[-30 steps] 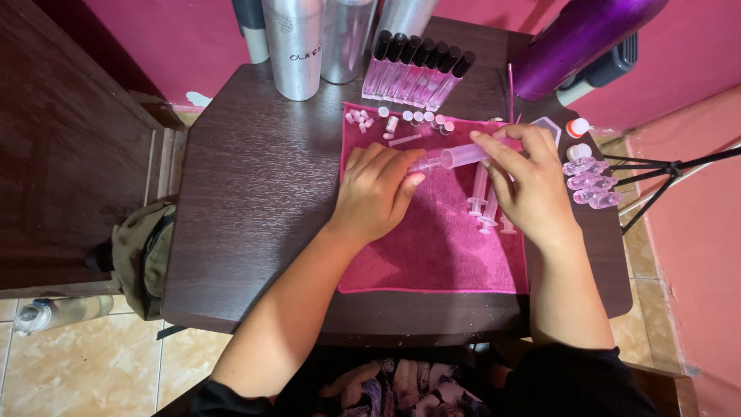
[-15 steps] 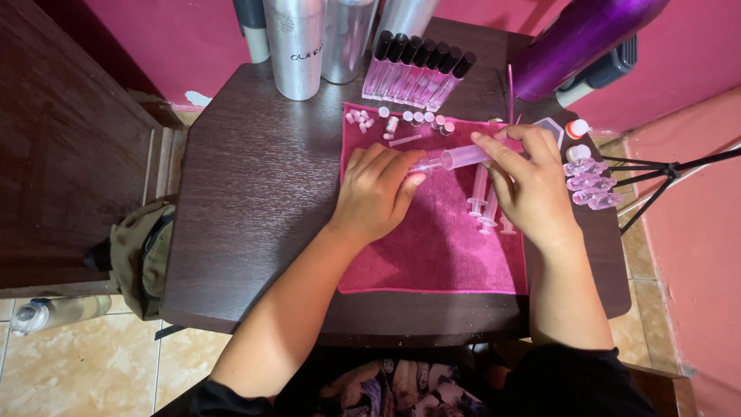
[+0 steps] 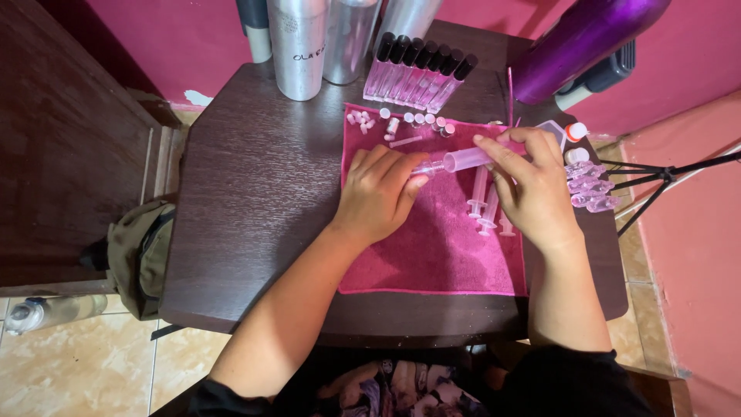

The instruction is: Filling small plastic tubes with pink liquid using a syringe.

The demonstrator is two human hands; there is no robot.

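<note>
Left of both hands, tall brushed-metal canisters (image 3: 297, 46) are standing at the far edge of the dark wooden table (image 3: 247, 193), out of the way. The left hand (image 3: 378, 193) is lying curled on the pink towel (image 3: 432, 255), its fingertips closing around something small at the tip of the clear pink plastic syringe (image 3: 471, 159), seemingly to steady it. The right hand (image 3: 532, 185) is pinching the syringe barrel, holding it level. Beneath that hand, spare syringes (image 3: 486, 208) are lying on the towel, within reach.
</note>
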